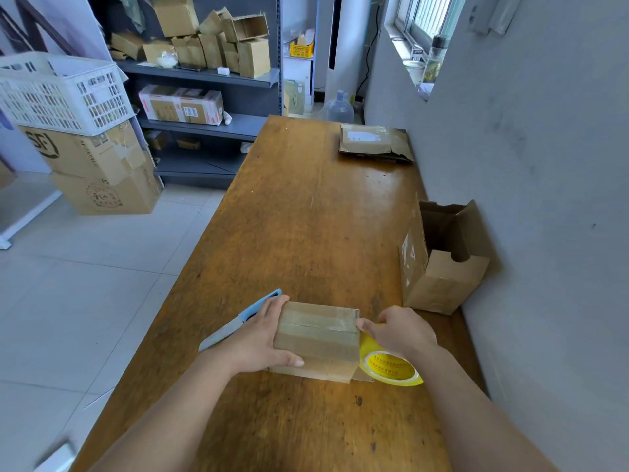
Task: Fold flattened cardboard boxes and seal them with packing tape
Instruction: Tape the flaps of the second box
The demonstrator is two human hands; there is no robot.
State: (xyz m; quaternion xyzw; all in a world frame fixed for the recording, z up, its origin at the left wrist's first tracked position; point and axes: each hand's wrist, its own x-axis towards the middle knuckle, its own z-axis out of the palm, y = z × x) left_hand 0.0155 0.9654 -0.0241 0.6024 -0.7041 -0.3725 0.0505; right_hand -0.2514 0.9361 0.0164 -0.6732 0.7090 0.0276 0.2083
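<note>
- Left hand (253,338) curled around the small box (320,338) at its left end.
- Right hand (401,330) gripped a tape roll (391,367) at its right end.
- An open box (439,277) stood farther right.

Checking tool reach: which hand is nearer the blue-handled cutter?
Left. The left hand grips the small box, overlapping the cutter; the right hand is across the box, holding the yellow tape roll.

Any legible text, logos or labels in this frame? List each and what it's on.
"SF": logo on the stacked cardboard box under the white basket.
"SF EXPRESS": same box, adjoining face.
Tape roll: red print round the core, too small to read.
Shelf carton and flat parcel labels: blurred.
</note>
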